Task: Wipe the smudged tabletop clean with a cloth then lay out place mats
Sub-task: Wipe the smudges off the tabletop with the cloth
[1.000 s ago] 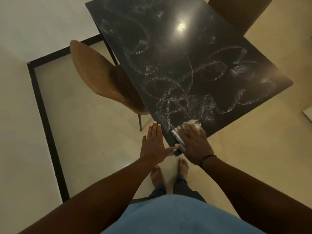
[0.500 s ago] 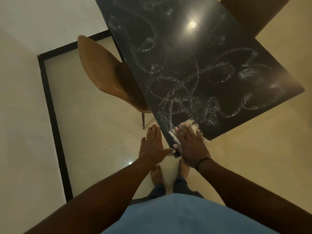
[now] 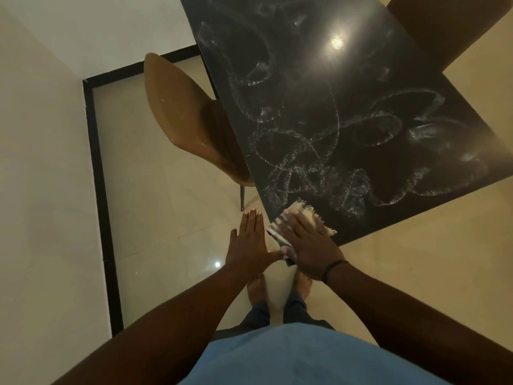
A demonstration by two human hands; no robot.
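A black tabletop (image 3: 347,87) covered in white looping smudges fills the upper right. A pale fringed cloth (image 3: 305,215) lies on the table's near corner. My right hand (image 3: 308,245) lies flat on the cloth with straight fingers, pressing it onto the surface. My left hand (image 3: 248,245) is held flat with fingers together just off the table's corner edge, its thumb reaching toward the cloth's end. No place mats are in view.
A brown chair (image 3: 188,120) stands tucked at the table's left side. Another brown chair back (image 3: 444,26) shows at the top right. A white wall with black skirting (image 3: 100,190) runs along the left. My bare feet (image 3: 277,284) stand on the tiled floor.
My right hand has flattened and slid the cloth slightly forward on the corner; more of the fringe shows. The left hand stays by the edge. The view has shifted left.
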